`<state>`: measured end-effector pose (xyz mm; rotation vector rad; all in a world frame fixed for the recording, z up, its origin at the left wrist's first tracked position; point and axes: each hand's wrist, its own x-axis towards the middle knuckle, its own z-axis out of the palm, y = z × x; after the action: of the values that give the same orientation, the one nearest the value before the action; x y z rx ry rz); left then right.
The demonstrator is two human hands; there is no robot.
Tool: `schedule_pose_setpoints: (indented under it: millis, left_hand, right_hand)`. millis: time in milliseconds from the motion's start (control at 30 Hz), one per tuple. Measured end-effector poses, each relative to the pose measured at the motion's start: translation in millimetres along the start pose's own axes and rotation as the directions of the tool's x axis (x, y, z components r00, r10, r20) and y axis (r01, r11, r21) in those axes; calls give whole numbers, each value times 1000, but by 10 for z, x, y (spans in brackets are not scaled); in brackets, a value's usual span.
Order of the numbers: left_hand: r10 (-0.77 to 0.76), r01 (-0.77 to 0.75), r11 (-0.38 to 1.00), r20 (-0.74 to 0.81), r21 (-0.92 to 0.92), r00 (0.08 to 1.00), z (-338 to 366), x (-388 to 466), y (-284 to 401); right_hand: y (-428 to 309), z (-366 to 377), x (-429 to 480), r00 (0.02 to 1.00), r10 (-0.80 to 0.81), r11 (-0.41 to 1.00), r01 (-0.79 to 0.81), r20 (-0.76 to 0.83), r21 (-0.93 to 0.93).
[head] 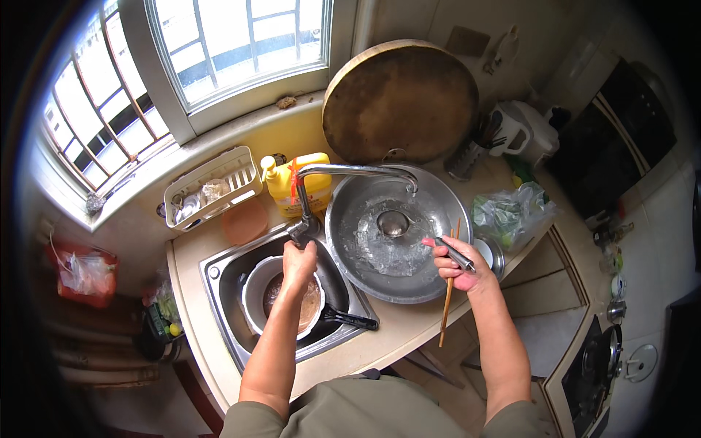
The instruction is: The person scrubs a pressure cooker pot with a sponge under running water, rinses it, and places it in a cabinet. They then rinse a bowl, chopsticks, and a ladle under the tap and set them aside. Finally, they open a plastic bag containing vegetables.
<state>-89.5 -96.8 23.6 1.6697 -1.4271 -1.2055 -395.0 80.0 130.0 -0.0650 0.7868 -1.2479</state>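
Observation:
My left hand point(300, 264) grips the handle at the base of the metal faucet point(356, 170); its fingers hide most of that handle. In my right hand point(463, 266) are a metal ladle point(392, 223) and a pair of wooden chopsticks point(447, 312). The ladle's bowl is over a large steel basin point(350, 271) with rippling water in it, under the faucet's spout. Below my left forearm, a pale pot point(253, 290) with brownish liquid sits in the sink point(219, 312). Beside it rests a dark pan with a black handle point(350, 318).
Behind the sink stand a yellow pump jug point(301, 189) and a white plastic rack point(241, 169). A round wooden chopping board point(400, 104) leans against the wall. Right of the basin lie bagged greens point(506, 211), near a utensil holder point(463, 161) and a white kettle point(523, 128).

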Motion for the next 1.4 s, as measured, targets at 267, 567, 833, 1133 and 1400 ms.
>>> schedule_pose_setpoints:
  millis: [267, 567, 833, 1133, 1400]
  left_hand:
    - [-226, 444, 808, 492, -387, 841, 745, -1057, -73]
    - [-342, 557, 651, 456, -515, 822, 772, -948, -107]
    - [-334, 603, 637, 533, -480, 778, 537, -985, -222]
    - [-323, 642, 626, 603, -442, 730, 114, -1078, -467]
    - [-271, 687, 569, 686, -451, 675, -220, -1218, -810]
  right_hand:
    - [-10, 60, -340, 950, -251, 614, 8, -186, -789]
    - [255, -487, -558, 842, -526, 186, -27, -122, -982]
    - [333, -861, -466, 740, -657, 28, -165, -143, -986]
    - [680, -717, -518, 733, -657, 206, -49, -176, -977]
    - [1091, -101, -1002, 702, -705, 55, -88, -101, -995]
